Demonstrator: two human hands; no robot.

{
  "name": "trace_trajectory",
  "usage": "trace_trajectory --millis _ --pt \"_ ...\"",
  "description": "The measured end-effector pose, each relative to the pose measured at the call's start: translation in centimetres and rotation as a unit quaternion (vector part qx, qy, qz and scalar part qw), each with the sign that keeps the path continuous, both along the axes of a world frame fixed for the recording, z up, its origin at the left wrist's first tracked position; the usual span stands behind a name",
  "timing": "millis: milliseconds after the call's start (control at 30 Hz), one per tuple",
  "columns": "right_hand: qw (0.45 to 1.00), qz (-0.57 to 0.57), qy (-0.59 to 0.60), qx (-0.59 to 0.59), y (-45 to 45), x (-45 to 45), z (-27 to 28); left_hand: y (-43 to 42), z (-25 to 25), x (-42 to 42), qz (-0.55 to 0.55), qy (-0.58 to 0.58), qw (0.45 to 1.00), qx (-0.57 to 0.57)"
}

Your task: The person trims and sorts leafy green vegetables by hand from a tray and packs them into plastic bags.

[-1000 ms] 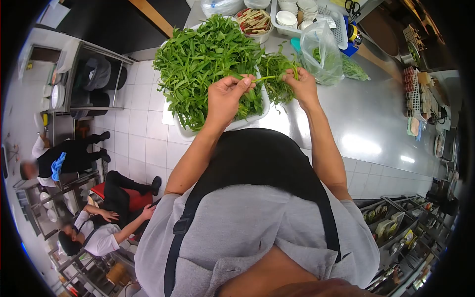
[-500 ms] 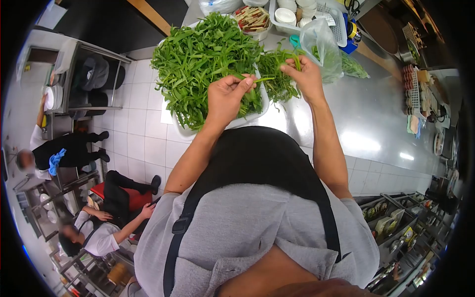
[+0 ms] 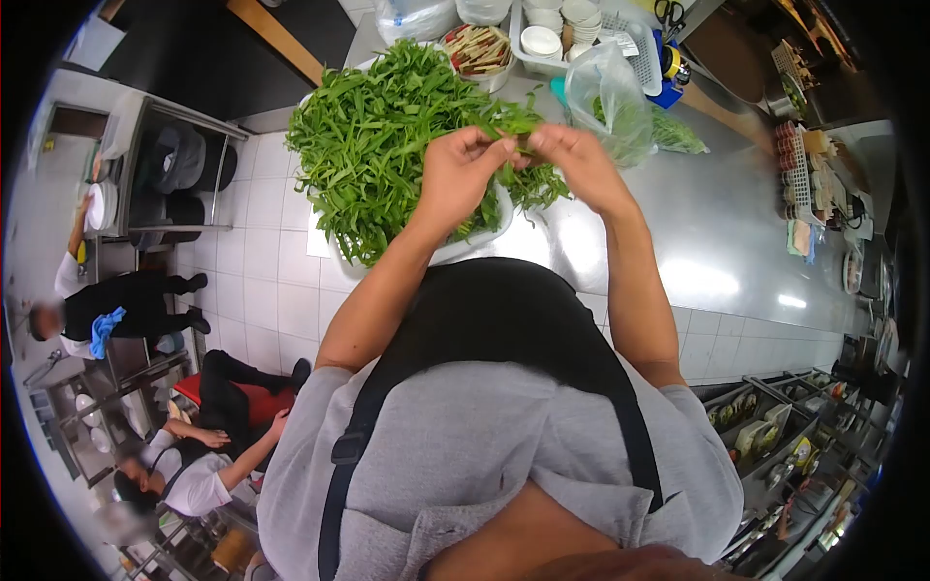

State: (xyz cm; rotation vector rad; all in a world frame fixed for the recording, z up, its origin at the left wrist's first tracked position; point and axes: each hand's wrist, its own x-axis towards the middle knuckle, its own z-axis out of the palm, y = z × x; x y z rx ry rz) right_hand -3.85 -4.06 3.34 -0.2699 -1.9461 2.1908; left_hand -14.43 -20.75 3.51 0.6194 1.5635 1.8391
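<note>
My left hand and my right hand are close together, both pinching a leafy green sprig that looks like water spinach. Its leaves stick out above the fingers; the exact grip is partly hidden. To the left, a big heap of the same leafy greens fills a white plastic basket, which reaches under my left wrist. Below my right hand, more loose stems lie on the steel counter beside the basket.
On the steel counter, a clear plastic bag of greens stands beyond my right hand. Further back are a tub of wrapped sticks, a basket of white cups and scissors. Two people are at the left.
My right hand has moved left to meet my left hand, which has shifted slightly right and up. Both hands now meet at the sprig. The view has shifted slightly.
</note>
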Motion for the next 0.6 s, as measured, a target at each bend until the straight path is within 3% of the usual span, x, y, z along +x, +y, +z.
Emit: trace_trajectory --millis 133,200,267,367,400,433,467,533,600 --pt "0.974 0.009 -0.072 0.213 3.5 1.0 2.7 3.9 1.3 -1.7 -0.017 0.057 0.998 0.028" --pt "0.977 -0.122 -0.027 0.175 6.8 1.1 2.5 6.2 2.6 -2.6 -0.007 0.060 0.996 0.072" --pt "0.967 -0.238 0.021 0.086 8.6 0.0 3.7 10.3 0.9 -4.8 0.059 0.138 0.989 -0.003" --pt "0.950 -0.290 0.075 -0.089 10.2 -3.4 3.1 17.5 -4.5 -6.7 0.095 0.238 0.960 -0.112" --pt "0.947 -0.284 0.069 -0.130 11.3 -5.0 0.9 19.4 -5.2 -6.8 0.035 0.050 0.983 -0.176" --pt "0.949 -0.298 0.036 -0.099 12.0 -6.1 -1.8 20.9 -5.7 -7.0 -0.032 -0.137 0.962 -0.232" --pt "0.947 -0.313 0.002 -0.068 12.9 -6.8 -4.1 21.6 -6.9 -7.0 -0.003 -0.102 0.974 -0.202" --pt "0.942 -0.292 -0.067 0.149 14.9 -5.9 -7.5 22.2 -8.8 -7.0 0.055 -0.033 0.988 -0.143" --pt "0.884 -0.240 -0.144 0.375 15.6 -3.3 -7.4 21.6 -6.7 -6.4 0.076 -0.001 0.995 -0.071"
